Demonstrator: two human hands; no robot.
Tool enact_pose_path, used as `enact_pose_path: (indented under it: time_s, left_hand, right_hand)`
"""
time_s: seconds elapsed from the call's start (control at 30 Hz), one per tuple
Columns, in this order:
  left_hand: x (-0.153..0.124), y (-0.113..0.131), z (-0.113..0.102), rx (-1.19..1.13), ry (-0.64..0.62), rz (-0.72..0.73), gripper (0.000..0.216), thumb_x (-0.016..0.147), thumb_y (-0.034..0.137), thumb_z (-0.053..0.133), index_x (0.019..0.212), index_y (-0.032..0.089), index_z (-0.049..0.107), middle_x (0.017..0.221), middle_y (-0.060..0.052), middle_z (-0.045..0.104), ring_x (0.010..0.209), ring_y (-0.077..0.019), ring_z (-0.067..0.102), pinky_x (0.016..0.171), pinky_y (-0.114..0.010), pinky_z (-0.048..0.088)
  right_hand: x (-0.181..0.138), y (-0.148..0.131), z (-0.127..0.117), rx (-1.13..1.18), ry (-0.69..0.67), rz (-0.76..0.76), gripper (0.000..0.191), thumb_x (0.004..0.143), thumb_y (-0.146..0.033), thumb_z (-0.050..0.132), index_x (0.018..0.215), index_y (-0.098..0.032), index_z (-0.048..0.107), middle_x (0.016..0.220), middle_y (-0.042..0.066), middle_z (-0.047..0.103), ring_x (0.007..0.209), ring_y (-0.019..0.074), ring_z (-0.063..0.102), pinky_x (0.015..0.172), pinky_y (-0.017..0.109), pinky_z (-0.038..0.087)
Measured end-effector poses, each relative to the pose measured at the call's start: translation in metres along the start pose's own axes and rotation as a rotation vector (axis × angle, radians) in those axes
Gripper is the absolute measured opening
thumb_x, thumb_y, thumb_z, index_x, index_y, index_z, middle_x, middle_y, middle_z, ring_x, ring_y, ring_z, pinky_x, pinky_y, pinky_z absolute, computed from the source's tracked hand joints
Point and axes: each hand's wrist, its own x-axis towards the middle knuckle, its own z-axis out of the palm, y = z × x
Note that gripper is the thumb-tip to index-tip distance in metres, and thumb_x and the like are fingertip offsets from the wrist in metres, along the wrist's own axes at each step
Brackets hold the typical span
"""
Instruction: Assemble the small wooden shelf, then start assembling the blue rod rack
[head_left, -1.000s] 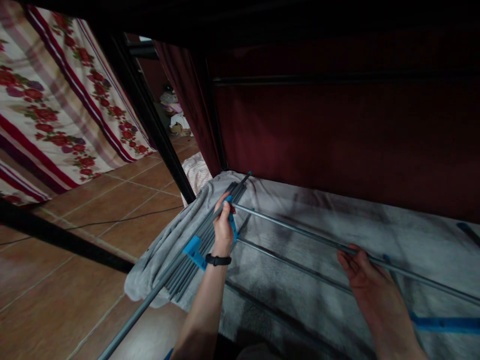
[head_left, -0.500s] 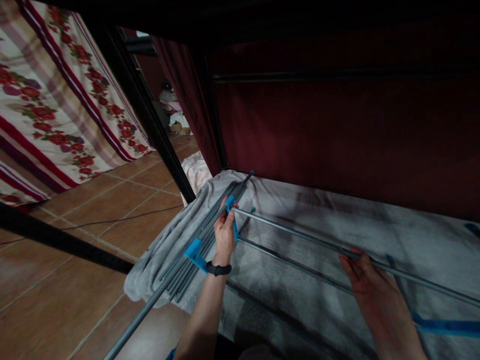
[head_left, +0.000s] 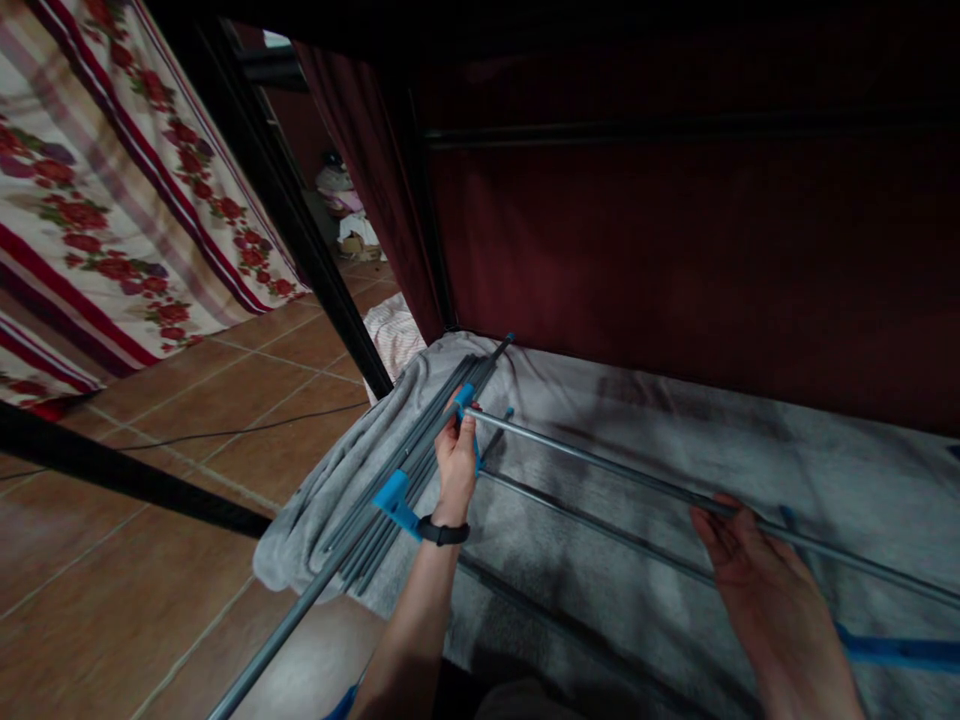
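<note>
My left hand [head_left: 456, 462], with a dark band on its wrist, is closed around a blue plastic connector [head_left: 465, 397]. One end of a thin grey metal tube [head_left: 585, 458] meets that connector. Further along the same tube, my right hand [head_left: 757, 570] holds it between thumb and fingers. A second tube [head_left: 592, 525] runs roughly parallel below it. Another blue connector [head_left: 391, 492] sits near my left wrist on a long grey tube [head_left: 281, 640] that slants down to the lower left. Whether the tube end is fully inside the connector I cannot tell.
Several loose grey tubes [head_left: 367, 560] lie bundled on a grey blanket [head_left: 637, 420] over the bed. A blue part [head_left: 900, 650] lies at the right. Black bed posts [head_left: 300, 230] frame the left. Behind hangs a dark red curtain [head_left: 675, 270]. A cable [head_left: 247, 438] crosses the tiled floor.
The view has shifted slightly. My right hand sits a little further right along the tube. My left hand keeps its hold on the blue connector.
</note>
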Motion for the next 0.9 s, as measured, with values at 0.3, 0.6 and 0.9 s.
enact_pose_path:
  time_s: [0.3, 0.6, 0.9]
  left_hand:
    - [0.001, -0.004, 0.0, -0.003, 0.014, 0.0, 0.032, 0.084, 0.036, 0.07, 0.112, 0.021, 0.072, 0.105, -0.008, 0.075, 0.104, -0.0237, 0.068, 0.106, -0.042, 0.046]
    - [-0.001, -0.001, 0.005, 0.003, 0.025, 0.002, 0.031, 0.084, 0.036, 0.069, 0.11, 0.02, 0.072, 0.103, -0.008, 0.074, 0.105, -0.0242, 0.068, 0.106, -0.043, 0.045]
    - [-0.004, 0.001, 0.01, 0.079, 0.052, 0.049, 0.028, 0.086, 0.038, 0.063, 0.106, 0.02, 0.071, 0.106, -0.009, 0.073, 0.108, -0.0253, 0.066, 0.106, -0.044, 0.045]
  right_hand:
    - [0.002, 0.002, 0.003, 0.016, 0.011, -0.036, 0.017, 0.067, -0.031, 0.087, 0.073, -0.023, 0.074, 0.09, -0.002, 0.076, 0.078, 0.0123, 0.072, 0.08, 0.027, 0.063]
    - [-0.001, 0.005, 0.007, 0.028, 0.026, -0.029, 0.015, 0.07, -0.031, 0.085, 0.075, -0.022, 0.075, 0.094, -0.003, 0.075, 0.082, 0.0115, 0.071, 0.082, 0.026, 0.062]
    - [-0.005, 0.01, 0.011, 0.035, 0.043, -0.081, 0.016, 0.071, -0.032, 0.084, 0.077, -0.021, 0.074, 0.092, -0.003, 0.074, 0.082, 0.0112, 0.071, 0.082, 0.027, 0.06]
